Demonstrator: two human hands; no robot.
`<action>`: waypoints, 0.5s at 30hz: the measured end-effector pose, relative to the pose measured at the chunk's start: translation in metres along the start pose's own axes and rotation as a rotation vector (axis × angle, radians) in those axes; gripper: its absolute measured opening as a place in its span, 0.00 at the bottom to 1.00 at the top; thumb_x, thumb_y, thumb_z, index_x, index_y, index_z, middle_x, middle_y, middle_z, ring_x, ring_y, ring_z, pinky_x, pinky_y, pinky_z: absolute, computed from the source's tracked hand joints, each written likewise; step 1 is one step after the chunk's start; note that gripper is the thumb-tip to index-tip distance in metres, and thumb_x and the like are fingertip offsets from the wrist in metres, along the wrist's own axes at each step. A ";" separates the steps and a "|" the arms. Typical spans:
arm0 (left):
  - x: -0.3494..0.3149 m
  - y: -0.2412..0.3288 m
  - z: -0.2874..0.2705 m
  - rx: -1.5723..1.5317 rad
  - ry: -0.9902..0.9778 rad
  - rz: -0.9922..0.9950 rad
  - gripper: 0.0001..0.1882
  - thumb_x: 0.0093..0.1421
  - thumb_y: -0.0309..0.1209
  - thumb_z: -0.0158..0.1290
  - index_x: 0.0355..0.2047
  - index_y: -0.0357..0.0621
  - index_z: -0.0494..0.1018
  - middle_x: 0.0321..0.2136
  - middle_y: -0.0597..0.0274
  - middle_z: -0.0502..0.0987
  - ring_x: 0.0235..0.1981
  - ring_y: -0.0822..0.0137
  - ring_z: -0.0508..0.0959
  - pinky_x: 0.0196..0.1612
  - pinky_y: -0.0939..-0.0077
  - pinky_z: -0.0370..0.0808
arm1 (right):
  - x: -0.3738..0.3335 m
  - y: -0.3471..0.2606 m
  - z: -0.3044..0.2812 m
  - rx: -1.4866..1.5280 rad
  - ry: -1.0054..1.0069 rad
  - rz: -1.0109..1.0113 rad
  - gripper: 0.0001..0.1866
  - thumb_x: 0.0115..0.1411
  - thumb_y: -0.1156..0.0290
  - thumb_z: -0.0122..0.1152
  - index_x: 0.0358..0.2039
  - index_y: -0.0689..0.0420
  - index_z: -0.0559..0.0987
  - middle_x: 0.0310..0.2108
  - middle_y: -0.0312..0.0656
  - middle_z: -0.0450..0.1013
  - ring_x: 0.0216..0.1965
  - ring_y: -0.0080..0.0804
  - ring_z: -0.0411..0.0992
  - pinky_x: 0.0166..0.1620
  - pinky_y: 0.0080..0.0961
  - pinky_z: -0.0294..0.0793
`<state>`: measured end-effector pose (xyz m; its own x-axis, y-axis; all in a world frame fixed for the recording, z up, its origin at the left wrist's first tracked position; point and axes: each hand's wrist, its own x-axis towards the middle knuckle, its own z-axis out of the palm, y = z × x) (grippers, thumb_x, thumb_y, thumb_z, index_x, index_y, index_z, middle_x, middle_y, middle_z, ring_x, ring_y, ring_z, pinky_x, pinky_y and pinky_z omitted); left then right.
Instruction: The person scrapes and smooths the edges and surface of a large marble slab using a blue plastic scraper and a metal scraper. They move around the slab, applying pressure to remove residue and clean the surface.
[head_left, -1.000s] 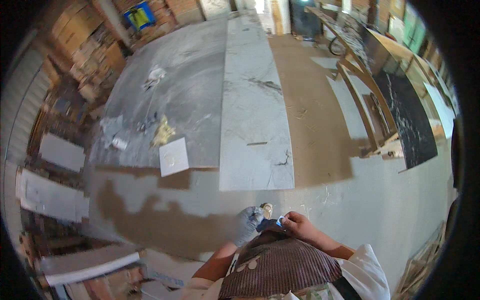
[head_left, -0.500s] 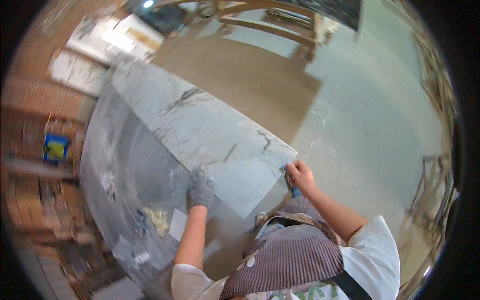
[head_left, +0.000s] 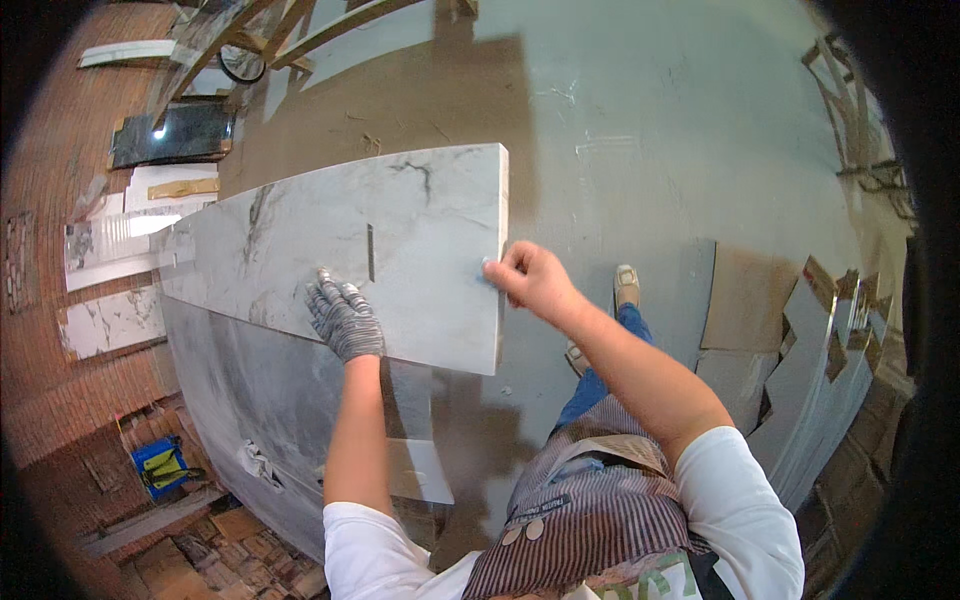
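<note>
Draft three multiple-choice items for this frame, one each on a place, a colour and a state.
1. Where does the gloved left hand rest?
A. flat on the white marble slab
B. on the blue crate
C. on the concrete floor

2. What colour is the glove on that hand?
A. bright orange
B. grey
C. yellow

3. How is the bare right hand placed?
A. hanging at the person's side
B. spread flat on the floor
C. closed, pinching something small and bluish at the slab's end edge

Key: 1 A, the palm lies on the veined top face. 2 B, the knit is grey. 3 C, the fingers are curled against the slab's end.
</note>
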<state>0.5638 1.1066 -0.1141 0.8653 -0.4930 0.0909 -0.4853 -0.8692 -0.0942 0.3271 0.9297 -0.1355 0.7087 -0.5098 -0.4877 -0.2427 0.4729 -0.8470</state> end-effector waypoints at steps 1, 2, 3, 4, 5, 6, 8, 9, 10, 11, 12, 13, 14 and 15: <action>0.001 -0.001 0.002 -0.019 0.014 0.016 0.30 0.68 0.44 0.36 0.67 0.48 0.51 0.65 0.41 0.54 0.67 0.47 0.53 0.65 0.49 0.50 | -0.010 0.016 0.005 -0.035 -0.004 -0.014 0.20 0.58 0.55 0.64 0.26 0.61 0.73 0.21 0.42 0.72 0.23 0.26 0.71 0.28 0.26 0.74; 0.004 0.000 0.006 -0.041 0.042 0.050 0.29 0.68 0.44 0.36 0.66 0.46 0.53 0.64 0.40 0.56 0.66 0.47 0.54 0.65 0.50 0.51 | -0.018 0.036 0.010 -0.058 0.001 -0.086 0.20 0.58 0.55 0.65 0.26 0.61 0.73 0.21 0.43 0.72 0.23 0.27 0.71 0.28 0.28 0.74; 0.004 -0.004 0.006 -0.039 0.051 0.053 0.29 0.67 0.43 0.36 0.66 0.46 0.54 0.63 0.40 0.57 0.66 0.47 0.54 0.65 0.51 0.52 | -0.029 0.051 0.020 -0.082 -0.008 -0.161 0.20 0.58 0.55 0.65 0.25 0.61 0.73 0.21 0.43 0.72 0.24 0.28 0.71 0.29 0.30 0.73; 0.007 -0.006 0.007 -0.040 0.061 0.059 0.29 0.67 0.43 0.36 0.65 0.45 0.55 0.63 0.40 0.57 0.66 0.47 0.55 0.65 0.52 0.52 | -0.052 0.042 0.024 -0.021 -0.076 -0.110 0.20 0.57 0.56 0.65 0.25 0.61 0.73 0.22 0.45 0.72 0.25 0.31 0.71 0.30 0.33 0.73; 0.007 -0.008 0.007 -0.040 0.070 0.065 0.28 0.67 0.43 0.37 0.65 0.44 0.56 0.63 0.40 0.58 0.66 0.47 0.55 0.65 0.53 0.53 | -0.068 0.053 0.032 -0.017 -0.113 -0.071 0.19 0.57 0.56 0.65 0.24 0.60 0.73 0.23 0.46 0.72 0.26 0.32 0.72 0.31 0.33 0.72; 0.005 -0.010 0.002 -0.057 0.069 0.054 0.28 0.67 0.42 0.37 0.64 0.44 0.56 0.62 0.39 0.58 0.66 0.47 0.56 0.65 0.54 0.53 | -0.080 0.069 0.038 -0.149 -0.175 -0.221 0.19 0.57 0.56 0.65 0.25 0.60 0.73 0.22 0.46 0.72 0.26 0.34 0.73 0.30 0.33 0.73; 0.005 -0.015 -0.001 -0.092 0.056 0.031 0.27 0.67 0.41 0.37 0.63 0.42 0.58 0.62 0.39 0.59 0.65 0.48 0.57 0.65 0.56 0.54 | -0.098 0.090 0.036 -0.208 -0.430 -0.089 0.18 0.58 0.55 0.65 0.27 0.58 0.73 0.23 0.42 0.73 0.25 0.29 0.73 0.28 0.30 0.74; 0.007 -0.010 0.001 -0.114 0.068 0.041 0.27 0.67 0.41 0.37 0.63 0.42 0.58 0.62 0.39 0.59 0.65 0.48 0.57 0.65 0.57 0.55 | -0.107 0.094 0.028 -0.122 -0.518 0.106 0.18 0.58 0.56 0.65 0.27 0.57 0.73 0.23 0.40 0.73 0.24 0.26 0.73 0.28 0.28 0.74; 0.007 -0.007 0.003 -0.134 0.080 0.046 0.27 0.67 0.41 0.37 0.62 0.42 0.59 0.62 0.39 0.59 0.65 0.48 0.57 0.66 0.57 0.55 | -0.109 0.095 0.020 -0.013 -0.449 0.118 0.16 0.59 0.58 0.65 0.27 0.56 0.72 0.23 0.38 0.72 0.24 0.24 0.72 0.27 0.25 0.73; 0.006 -0.006 0.006 -0.152 0.093 0.045 0.26 0.67 0.41 0.37 0.62 0.41 0.59 0.62 0.39 0.59 0.65 0.49 0.57 0.66 0.58 0.55 | -0.105 0.096 0.011 0.094 -0.383 0.130 0.14 0.59 0.60 0.65 0.28 0.55 0.72 0.23 0.35 0.72 0.23 0.21 0.72 0.27 0.22 0.73; 0.006 -0.006 0.007 -0.127 0.099 0.065 0.26 0.67 0.41 0.37 0.62 0.41 0.60 0.62 0.39 0.59 0.65 0.49 0.58 0.66 0.58 0.55 | -0.099 0.102 0.006 0.320 -0.318 -0.020 0.12 0.60 0.63 0.64 0.28 0.54 0.72 0.23 0.32 0.70 0.22 0.19 0.70 0.25 0.19 0.72; 0.010 -0.010 0.011 -0.104 0.110 0.081 0.26 0.67 0.41 0.37 0.62 0.41 0.60 0.62 0.39 0.59 0.65 0.49 0.58 0.65 0.58 0.56 | -0.088 0.093 0.003 0.358 -0.265 -0.079 0.11 0.61 0.64 0.63 0.28 0.55 0.72 0.22 0.31 0.70 0.22 0.18 0.69 0.25 0.18 0.71; 0.012 -0.015 0.014 -0.080 0.121 0.093 0.26 0.67 0.41 0.37 0.61 0.40 0.60 0.62 0.39 0.59 0.65 0.49 0.58 0.65 0.59 0.56 | -0.078 0.082 0.000 0.309 -0.214 -0.110 0.12 0.60 0.64 0.64 0.28 0.55 0.72 0.22 0.32 0.70 0.23 0.17 0.69 0.25 0.17 0.70; 0.012 -0.012 0.010 -0.085 0.113 0.085 0.26 0.67 0.42 0.37 0.61 0.40 0.60 0.62 0.39 0.59 0.65 0.49 0.58 0.65 0.58 0.56 | -0.064 0.071 -0.003 0.287 -0.175 -0.109 0.12 0.60 0.64 0.64 0.28 0.55 0.73 0.22 0.32 0.70 0.23 0.17 0.69 0.26 0.18 0.70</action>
<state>0.5815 1.1118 -0.1216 0.8034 -0.5616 0.1979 -0.5691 -0.8220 -0.0224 0.2626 0.9936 -0.1647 0.8291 -0.4491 -0.3331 0.0189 0.6179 -0.7860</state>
